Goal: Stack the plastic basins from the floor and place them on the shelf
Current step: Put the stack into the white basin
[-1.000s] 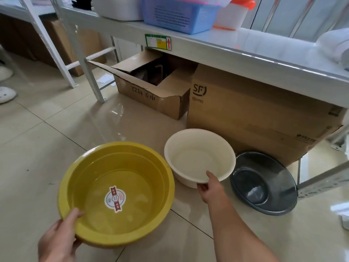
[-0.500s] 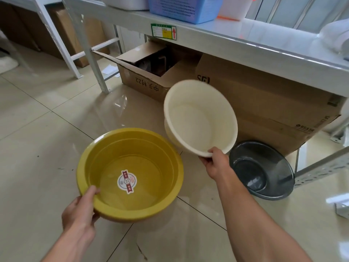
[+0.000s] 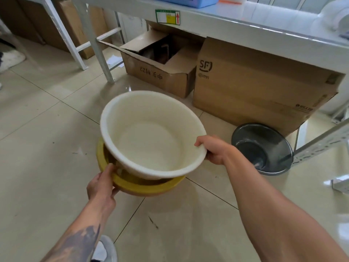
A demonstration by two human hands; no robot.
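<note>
A white plastic basin (image 3: 151,140) sits tilted inside the yellow basin (image 3: 132,183), covering most of it; both are held above the tiled floor. My right hand (image 3: 215,150) grips the white basin's right rim. My left hand (image 3: 103,184) holds the yellow basin's near-left rim. A dark grey basin (image 3: 262,148) lies on the floor to the right, leaning by a cardboard box. The white shelf (image 3: 245,25) runs across the top of the view.
Two cardboard boxes stand under the shelf: an open one (image 3: 160,72) and a closed one (image 3: 255,86). A blue basket (image 3: 188,0) and white items sit on the shelf. Metal shelf legs (image 3: 96,50) stand at left, a bracket (image 3: 321,144) at right.
My right hand has swung the white basin left and down into the yellow basin. My left hand has lifted the yellow basin slightly and brought it toward the centre.
</note>
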